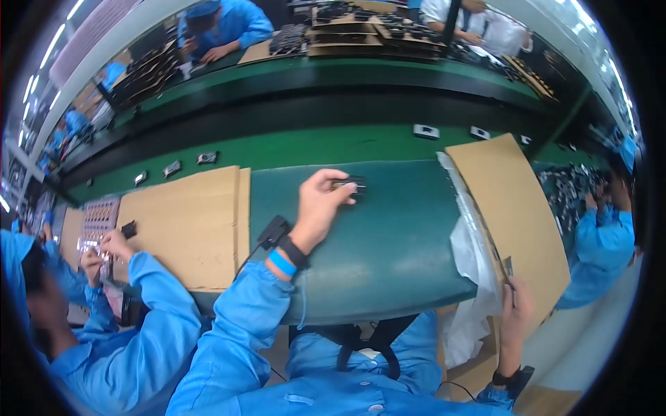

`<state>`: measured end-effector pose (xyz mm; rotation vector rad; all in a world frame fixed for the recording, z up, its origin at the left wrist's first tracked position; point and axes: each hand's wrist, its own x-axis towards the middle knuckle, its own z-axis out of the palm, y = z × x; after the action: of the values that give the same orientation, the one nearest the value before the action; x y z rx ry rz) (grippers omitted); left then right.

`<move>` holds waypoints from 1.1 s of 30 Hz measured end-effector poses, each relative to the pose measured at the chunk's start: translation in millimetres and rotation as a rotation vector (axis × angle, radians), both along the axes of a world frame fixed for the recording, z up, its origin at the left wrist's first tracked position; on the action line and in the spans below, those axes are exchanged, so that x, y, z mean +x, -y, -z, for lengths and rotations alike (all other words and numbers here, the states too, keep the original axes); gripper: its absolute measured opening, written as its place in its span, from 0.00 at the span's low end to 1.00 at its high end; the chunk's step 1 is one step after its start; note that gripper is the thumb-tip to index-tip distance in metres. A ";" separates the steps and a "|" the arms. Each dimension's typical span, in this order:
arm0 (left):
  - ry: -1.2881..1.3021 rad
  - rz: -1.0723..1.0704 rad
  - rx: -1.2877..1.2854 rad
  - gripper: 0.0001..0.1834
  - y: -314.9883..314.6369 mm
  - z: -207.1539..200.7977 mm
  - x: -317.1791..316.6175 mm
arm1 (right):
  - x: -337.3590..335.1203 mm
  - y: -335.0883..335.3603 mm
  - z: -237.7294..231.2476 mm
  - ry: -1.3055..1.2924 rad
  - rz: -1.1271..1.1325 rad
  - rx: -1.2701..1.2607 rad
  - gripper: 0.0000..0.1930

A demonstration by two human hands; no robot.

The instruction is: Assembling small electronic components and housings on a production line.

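Over the dark green mat (388, 236), my left hand (318, 211) pinches a small black rectangular part (357, 184) between thumb and fingers. A blue band and a black strap circle that wrist, and a black block with a cable sits beside it. At the right, my right hand (517, 308) is closed round a thin dark tool (509, 267) whose tip points up; its exact kind is too small to tell. It is beside a tilted cardboard sheet (517, 201) and crumpled clear plastic (472, 263).
Beyond the mat runs a green belt (298, 144) carrying several small devices (426, 131). Flat cardboard (180, 225) lies to my left, where a co-worker in blue (125, 347) handles a small black part. Other people sit across the line and at the far right.
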<state>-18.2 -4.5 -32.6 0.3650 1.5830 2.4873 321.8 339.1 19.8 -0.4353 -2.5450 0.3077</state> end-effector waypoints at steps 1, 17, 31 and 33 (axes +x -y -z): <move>-0.001 0.002 -0.001 0.13 2.3 0.9 -0.9 | -8.7 6.1 -2.7 0.004 -0.032 -0.004 0.15; 0.083 0.023 0.132 0.10 16.1 -12.4 1.4 | -294.5 152.3 0.1 0.113 -0.770 -1.048 0.12; -0.048 -0.020 -0.025 0.15 14.8 -8.1 -2.1 | -305.0 166.0 15.2 -0.105 -0.850 -0.539 0.22; -0.035 -0.014 -0.045 0.15 17.6 -9.1 -1.4 | -304.7 167.0 19.0 -0.094 -0.863 -0.484 0.24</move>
<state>-19.5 -22.1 -23.5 0.3938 1.6572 2.4643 17.1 172.2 0.8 0.5381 -2.4053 1.2262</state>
